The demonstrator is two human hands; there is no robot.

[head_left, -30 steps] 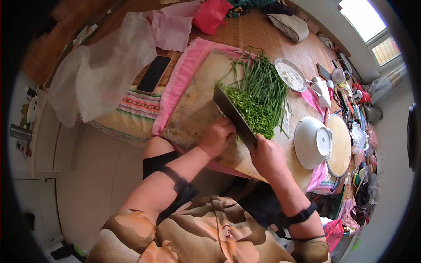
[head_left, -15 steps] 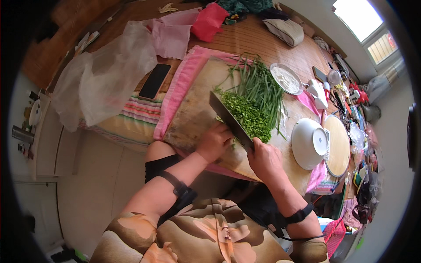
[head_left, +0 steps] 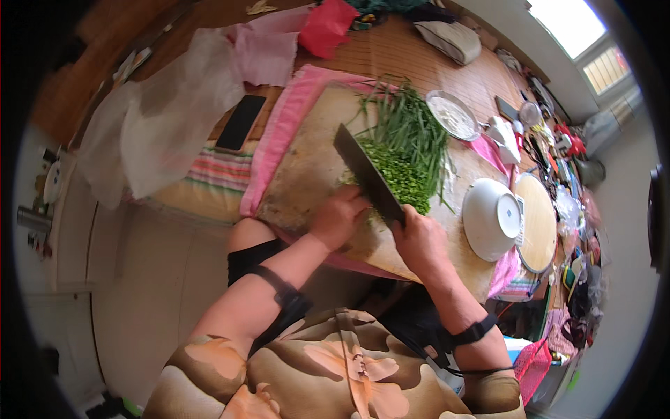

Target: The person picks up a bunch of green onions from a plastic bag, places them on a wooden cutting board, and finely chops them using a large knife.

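Note:
My right hand (head_left: 421,244) grips the handle of a cleaver (head_left: 370,176), its broad dark blade slanting up to the left over a wooden cutting board (head_left: 300,164). Just left of the blade, my left hand (head_left: 336,218) is held low with curled fingers; the fingertips lie close to the blade and anything in them is hidden. Finely chopped greens (head_left: 406,183) are heaped along the right side of the cleaver. Beyond them lies a bundle of long, uncut chive-like leaves (head_left: 412,124), with a few stray strands reaching right.
A pink towel (head_left: 279,133) lies under the board. To the right sit an upturned white bowl (head_left: 481,220), a round wooden disc (head_left: 536,230) and a dish of white powder (head_left: 450,115). On the left are a phone (head_left: 241,123) and a clear plastic bag (head_left: 167,126).
The view has shifted slightly, moving the board and surroundings a little up. Both hands and the cleaver hold nearly the same pose; the blade tip sits slightly higher against the greens.

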